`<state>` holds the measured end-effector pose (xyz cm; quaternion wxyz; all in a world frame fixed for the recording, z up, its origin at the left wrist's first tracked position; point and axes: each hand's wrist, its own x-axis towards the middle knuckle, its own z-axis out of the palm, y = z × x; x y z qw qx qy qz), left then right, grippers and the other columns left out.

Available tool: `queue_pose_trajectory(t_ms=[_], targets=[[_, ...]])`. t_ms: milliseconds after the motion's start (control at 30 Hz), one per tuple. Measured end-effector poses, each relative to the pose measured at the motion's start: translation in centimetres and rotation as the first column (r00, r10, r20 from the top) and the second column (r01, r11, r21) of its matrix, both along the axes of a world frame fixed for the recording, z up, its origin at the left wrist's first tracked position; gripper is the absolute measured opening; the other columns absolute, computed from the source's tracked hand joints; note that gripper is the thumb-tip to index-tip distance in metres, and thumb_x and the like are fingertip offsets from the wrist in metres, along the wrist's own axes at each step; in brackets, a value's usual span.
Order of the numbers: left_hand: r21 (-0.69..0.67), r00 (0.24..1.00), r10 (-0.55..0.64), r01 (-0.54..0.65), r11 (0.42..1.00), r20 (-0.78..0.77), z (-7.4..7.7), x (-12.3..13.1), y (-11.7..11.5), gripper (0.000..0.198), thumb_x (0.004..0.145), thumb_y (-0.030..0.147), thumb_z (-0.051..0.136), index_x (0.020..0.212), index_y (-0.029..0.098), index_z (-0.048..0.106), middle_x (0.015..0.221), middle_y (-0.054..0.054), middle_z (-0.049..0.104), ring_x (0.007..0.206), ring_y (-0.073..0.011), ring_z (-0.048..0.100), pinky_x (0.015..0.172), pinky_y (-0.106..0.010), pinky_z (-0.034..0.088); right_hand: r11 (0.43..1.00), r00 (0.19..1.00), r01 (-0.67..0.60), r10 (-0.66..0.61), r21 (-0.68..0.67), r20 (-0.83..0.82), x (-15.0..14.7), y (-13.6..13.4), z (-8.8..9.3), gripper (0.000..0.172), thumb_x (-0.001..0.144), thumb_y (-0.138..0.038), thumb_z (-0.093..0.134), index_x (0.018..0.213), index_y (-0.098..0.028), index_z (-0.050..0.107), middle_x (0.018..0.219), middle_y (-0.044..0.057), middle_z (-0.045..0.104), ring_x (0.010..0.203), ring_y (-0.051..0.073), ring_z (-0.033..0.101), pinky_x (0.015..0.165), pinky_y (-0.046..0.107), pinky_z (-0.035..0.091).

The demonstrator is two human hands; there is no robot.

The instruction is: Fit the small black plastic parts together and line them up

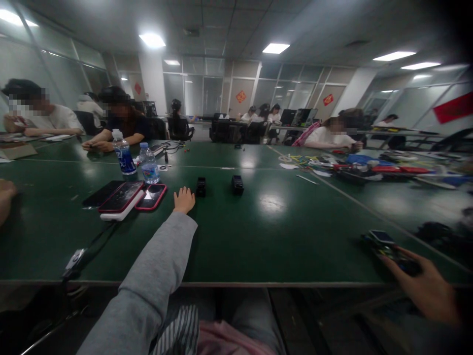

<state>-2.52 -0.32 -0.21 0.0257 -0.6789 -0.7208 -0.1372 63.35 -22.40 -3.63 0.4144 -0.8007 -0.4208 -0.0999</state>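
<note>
My left hand rests on the green table, palm down with its fingers spread. Just right of its fingertips stands a small black block-like device. A second similar black device is farther right, apart from the hand. Near the table's right front, my right hand is closed around a dark device with a small pale screen-like panel. Its exact kind is blurred, and the fingers on its far side are partly hidden.
Left of my left hand lie phones and a white block, with two water bottles behind. Cables and tools are heaped at the back right. Another person's hand shows at the left edge; several people sit beyond.
</note>
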Motion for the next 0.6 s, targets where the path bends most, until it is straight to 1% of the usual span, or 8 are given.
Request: queue_pose_trajectory(t_ms=[100, 167, 267, 333, 467, 533, 600], targets=[[-0.002, 1.000, 0.003, -0.003, 1.000, 0.005, 0.0, 0.0, 0.0, 0.050, 0.097, 0.033, 0.028, 0.139, 0.013, 0.047, 0.152, -0.016, 0.038, 0.142, -0.0294, 0.032, 0.113, -0.053, 0.028, 0.996, 0.993, -0.064, 0.057, -0.069, -0.102, -0.6, 1.2, 0.5, 0.083, 0.050, -0.075, 0.062, 0.121, -0.032, 0.062, 0.116, 0.019, 0.062, 0.101, 0.038, 0.059, 0.075, 0.052, 0.044], [0.004, 1.000, 0.005, -0.005, 1.000, 0.009, 0.0, 0.0, 0.0, 0.050, 0.097, 0.033, 0.027, 0.139, 0.013, 0.047, 0.153, -0.016, 0.038, 0.142, -0.0292, 0.032, 0.113, -0.053, 0.028, 0.994, 0.991, -0.063, 0.051, -0.090, -0.125, -1.1, 1.9, 0.6, 0.085, 0.049, -0.074, 0.063, 0.123, -0.032, 0.060, 0.119, 0.019, 0.061, 0.105, 0.038, 0.058, 0.077, 0.052, 0.043], [0.004, 1.000, 0.003, -0.003, 1.000, 0.007, -0.1, 0.0, 0.0, 0.050, 0.097, 0.033, 0.027, 0.139, 0.013, 0.047, 0.153, -0.016, 0.038, 0.142, -0.0292, 0.032, 0.113, -0.053, 0.028, 0.995, 0.994, -0.032, 0.022, -0.092, -0.109, -1.1, 2.4, 0.2, 0.091, 0.050, -0.075, 0.059, 0.127, -0.029, 0.058, 0.125, 0.022, 0.057, 0.110, 0.039, 0.056, 0.079, 0.052, 0.043], [0.004, 1.000, 0.005, -0.005, 1.000, 0.002, -0.2, 0.0, 0.0, 0.050, 0.097, 0.033, 0.028, 0.139, 0.013, 0.046, 0.153, -0.016, 0.038, 0.142, -0.0294, 0.032, 0.113, -0.053, 0.027, 0.998, 0.997, -0.010, 0.005, -0.069, -0.079, -0.7, 2.5, -0.2, 0.097, 0.050, -0.077, 0.055, 0.130, -0.024, 0.056, 0.127, 0.024, 0.055, 0.112, 0.040, 0.055, 0.081, 0.053, 0.043], [0.026, 1.000, 0.007, -0.007, 1.000, 0.001, -0.5, -0.1, 0.2, 0.052, 0.097, 0.033, 0.027, 0.140, 0.011, 0.046, 0.152, -0.016, 0.039, 0.142, -0.0297, 0.033, 0.114, -0.054, 0.027, 0.998, 0.999, -0.001, -0.003, -0.058, -0.055, -0.1, 2.5, -0.3, 0.106, 0.047, -0.079, 0.053, 0.131, -0.015, 0.055, 0.122, 0.029, 0.054, 0.112, 0.041, 0.055, 0.080, 0.054, 0.043], [0.034, 1.000, 0.004, -0.004, 0.999, 0.003, -0.7, -0.2, 0.3, 0.052, 0.097, 0.033, 0.027, 0.140, 0.011, 0.046, 0.152, -0.016, 0.039, 0.141, -0.0299, 0.033, 0.113, -0.054, 0.028, 0.998, 0.998, 0.004, -0.008, -0.064, -0.061, 0.0, 2.5, -0.2, 0.104, 0.047, -0.079, 0.053, 0.129, -0.016, 0.056, 0.121, 0.030, 0.054, 0.112, 0.042, 0.054, 0.078, 0.054, 0.043], [0.043, 1.000, 0.002, -0.002, 0.999, 0.002, -0.8, -0.2, 0.4, 0.052, 0.097, 0.034, 0.027, 0.140, 0.011, 0.047, 0.151, -0.016, 0.040, 0.141, -0.0300, 0.033, 0.113, -0.054, 0.028, 0.998, 0.998, 0.010, -0.014, -0.059, -0.061, 0.1, 2.6, -0.2, 0.096, 0.049, -0.076, 0.055, 0.126, -0.019, 0.057, 0.120, 0.029, 0.054, 0.111, 0.042, 0.055, 0.077, 0.054, 0.043]])
